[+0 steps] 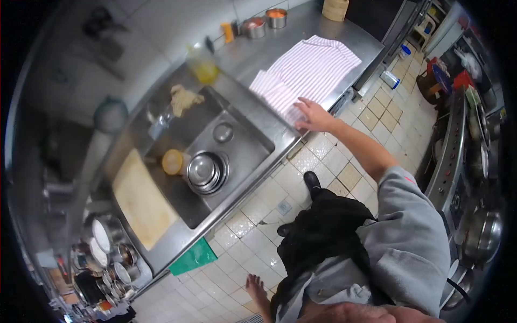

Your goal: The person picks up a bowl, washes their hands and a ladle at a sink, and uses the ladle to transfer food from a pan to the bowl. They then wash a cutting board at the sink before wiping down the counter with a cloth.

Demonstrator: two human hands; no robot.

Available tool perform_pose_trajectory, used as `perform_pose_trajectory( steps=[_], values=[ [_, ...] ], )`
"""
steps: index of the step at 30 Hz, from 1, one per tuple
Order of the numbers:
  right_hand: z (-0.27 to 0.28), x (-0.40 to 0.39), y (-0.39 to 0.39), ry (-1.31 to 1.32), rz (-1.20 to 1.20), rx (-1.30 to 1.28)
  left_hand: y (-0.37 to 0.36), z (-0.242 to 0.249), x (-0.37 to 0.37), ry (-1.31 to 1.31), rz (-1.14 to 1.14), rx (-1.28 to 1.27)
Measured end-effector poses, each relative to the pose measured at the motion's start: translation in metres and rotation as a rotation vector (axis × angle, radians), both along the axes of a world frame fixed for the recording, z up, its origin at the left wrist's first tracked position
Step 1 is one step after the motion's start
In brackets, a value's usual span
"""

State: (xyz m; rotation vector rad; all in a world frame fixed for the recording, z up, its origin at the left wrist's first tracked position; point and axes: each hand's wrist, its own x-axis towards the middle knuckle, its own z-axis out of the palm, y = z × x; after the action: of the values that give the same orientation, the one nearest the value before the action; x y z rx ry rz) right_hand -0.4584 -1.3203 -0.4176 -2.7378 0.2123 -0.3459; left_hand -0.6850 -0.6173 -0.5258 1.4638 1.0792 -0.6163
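My right hand [314, 114] reaches out to the near edge of a pink-and-white striped cloth [315, 67] on the steel counter. Its fingers are apart and bent over the cloth's corner; I see no firm grip. The cloth lies spread out, with a part folded over at its left end. My left hand [256, 285] hangs low at my side above the tiled floor, fingers loosely apart and holding nothing.
A steel sink [250, 132] holds stacked metal bowls [203, 169] and a yellow-lidded container [173, 161]. Beside it lie a cutting board [141, 199] and a rag [184, 100]. Metal tins [276, 19] stand by the wall. A stove [449, 156] is at right.
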Motion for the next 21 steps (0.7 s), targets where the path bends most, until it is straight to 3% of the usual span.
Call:
perform_pose_trajectory(
  steps=[2, 4, 8, 9, 10, 11, 12, 18, 21],
  values=[
    [-0.011, 0.011, -0.024, 0.059, 0.027, -0.029, -0.045, 0.046, -0.018, -0.105, 0.009, -0.046],
    [-0.017, 0.011, -0.037, 0.123, 0.040, -0.022, -0.102, 0.072, -0.015, -0.058, 0.159, 0.087],
    [-0.020, 0.011, -0.062, 0.091, 0.139, 0.171, -0.193, 0.093, 0.019, -0.259, -0.078, 0.129],
    [-0.021, 0.013, -0.065, -0.023, 0.160, 0.203, -0.215, 0.099, 0.041, -0.417, -0.360, 0.243],
    [-0.024, 0.016, -0.069, -0.026, 0.184, 0.216, -0.249, 0.107, 0.067, -0.654, -0.417, 0.267],
    [-0.028, 0.018, -0.072, 0.000, 0.173, 0.317, -0.276, 0.123, 0.099, -0.698, -0.560, 0.239],
    [-0.030, 0.020, -0.074, 0.028, 0.157, 0.414, -0.297, 0.138, 0.127, -0.748, -0.778, 0.385],
    [-0.016, 0.004, -0.061, 0.073, 0.153, 0.345, -0.387, 0.133, 0.235, -0.868, -0.895, 0.223],
    [-0.001, -0.008, -0.045, 0.050, 0.160, 0.101, -0.414, 0.129, 0.265, -0.805, -0.949, 0.062]
  ],
)
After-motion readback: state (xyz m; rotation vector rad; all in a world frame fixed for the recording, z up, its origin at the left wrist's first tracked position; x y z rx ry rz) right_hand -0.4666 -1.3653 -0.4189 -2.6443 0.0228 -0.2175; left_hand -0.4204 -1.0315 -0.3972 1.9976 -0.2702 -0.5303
